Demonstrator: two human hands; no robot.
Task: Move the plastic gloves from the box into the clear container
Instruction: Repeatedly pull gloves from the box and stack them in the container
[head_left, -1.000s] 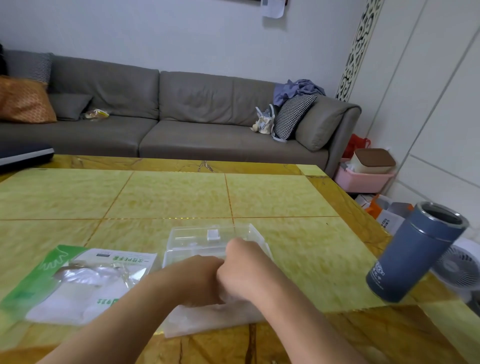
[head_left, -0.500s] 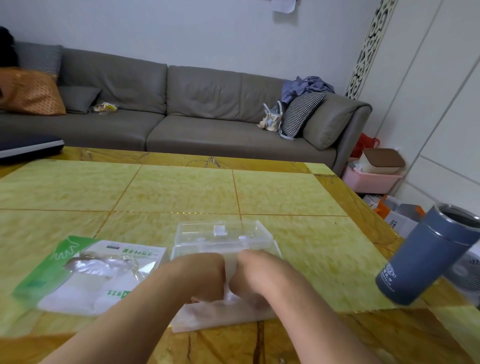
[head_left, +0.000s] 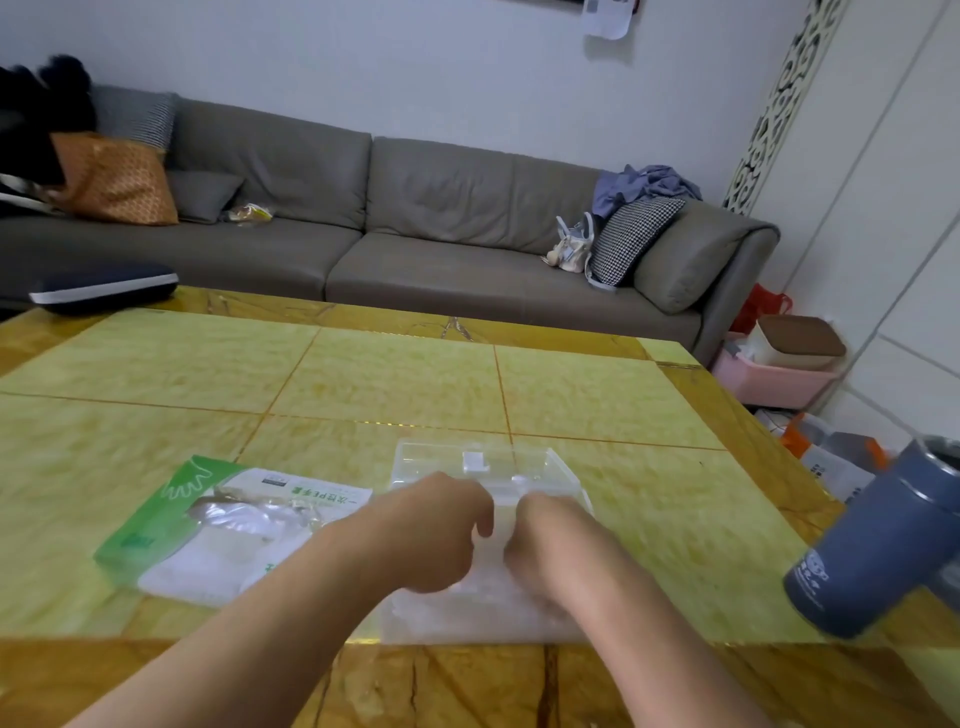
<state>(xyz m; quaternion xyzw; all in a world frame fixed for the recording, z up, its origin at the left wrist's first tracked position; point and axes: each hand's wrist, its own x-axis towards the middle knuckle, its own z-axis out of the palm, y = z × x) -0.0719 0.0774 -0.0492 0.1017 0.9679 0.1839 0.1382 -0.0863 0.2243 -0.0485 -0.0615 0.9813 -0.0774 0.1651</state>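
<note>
The work surface is a table (head_left: 363, 374) with a yellow-green marbled top divided by thin gold lines and framed by an amber marbled border along the near and right edges. The clear container (head_left: 550, 470) stands on the top near the front edge, its far wall and right rim visible beyond the hands. Both hands are lowered into it side by side. The left hand (head_left: 431, 535) has its fingers curled downward; the right hand (head_left: 550, 545) is likewise curled, knuckles up. Each presses into the whitish mass of plastic gloves (head_left: 483, 608) that fills the near part of the container — whether the fingers actually pinch the film cannot be determined, as the fingertips are hidden. To the left, just beside the container, lies the glove box (head_left: 208, 525), a flat green-and-white package with a transparent window showing more film inside. A blue-grey tumbler (head_left: 878, 545) stands at the right edge of the table, well apart from the container. A dark flat pad (head_left: 104, 288) rests at the far left corner. Behind the table a grey sofa (head_left: 415, 223) spans the room and carries an orange cushion (head_left: 119, 179), a checked cushion (head_left: 631, 236) and crumpled blue clothing (head_left: 644, 187). A pink bin (head_left: 769, 379) sits on the floor at right — next to white panelled walls.
</note>
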